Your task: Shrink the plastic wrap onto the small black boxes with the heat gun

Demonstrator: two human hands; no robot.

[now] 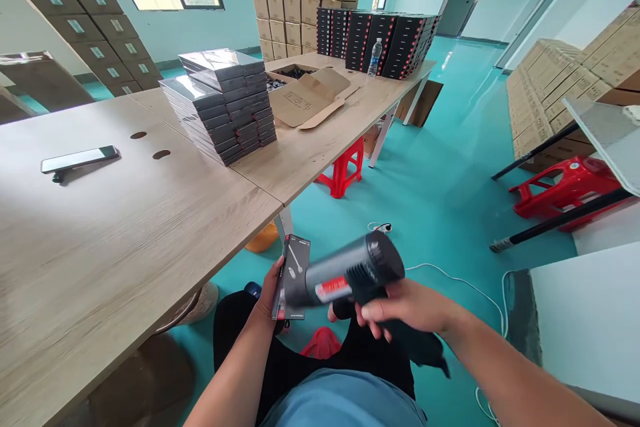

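The left hand [271, 288] holds a thin black box [301, 255] with a wire picture [295, 260] near the knees [233, 320]. The right hand [393, 310] holds a dark blower [345, 270]; its red label [333, 289] is too blurry to read.

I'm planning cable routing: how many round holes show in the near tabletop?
2: the far hole and, to its right in the picture, the near hole, both between the phone and the stack of slim boxes. The stack could hide others.

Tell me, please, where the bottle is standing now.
In the head view, upper right of centre, the bottle stands on the far table, just before the black boxes.
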